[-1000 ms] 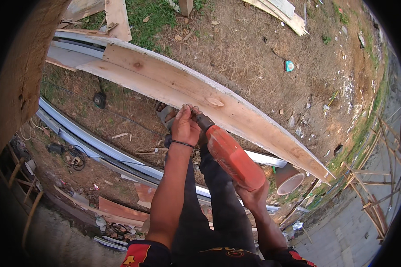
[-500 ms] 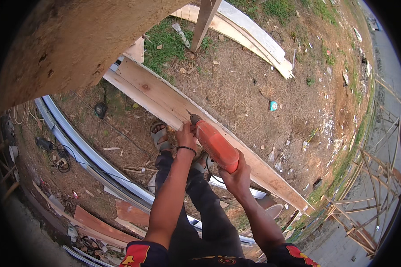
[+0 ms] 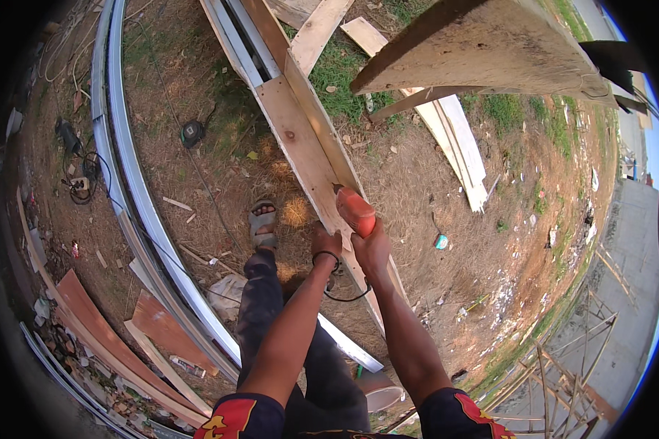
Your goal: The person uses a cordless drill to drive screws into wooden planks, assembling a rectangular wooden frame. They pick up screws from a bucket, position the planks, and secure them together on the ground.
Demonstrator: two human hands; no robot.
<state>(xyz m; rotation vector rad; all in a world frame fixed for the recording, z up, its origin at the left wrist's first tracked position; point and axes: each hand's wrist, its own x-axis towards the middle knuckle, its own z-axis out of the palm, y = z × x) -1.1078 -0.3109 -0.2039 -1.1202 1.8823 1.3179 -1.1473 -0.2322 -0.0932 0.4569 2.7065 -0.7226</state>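
A red power drill (image 3: 356,212) is in my right hand (image 3: 372,245), whose fingers are wrapped round its handle. Its tip points forward and left, against the inside of a long wooden trough (image 3: 289,121) made of joined boards. Whether the bit touches the wood I cannot tell. My left hand (image 3: 326,239), with a black band at the wrist, is closed on the trough's left edge just below the drill; its fingertips are partly hidden. A black cord (image 3: 350,298) loops under the drill between my forearms.
Long metal channels (image 3: 121,95) curve along the left, near a black corded tool (image 3: 67,135). A thick wooden beam (image 3: 483,55) juts in at upper right. A turquoise tape measure (image 3: 441,241) and a dark round object (image 3: 192,134) lie on the ground. My sandalled foot (image 3: 263,223) stands beside the trough.
My view has swung, so the trough runs more steeply away from me. The drill has tipped to point farther forward along the trough. My left hand now sits below it, apart from its front end.
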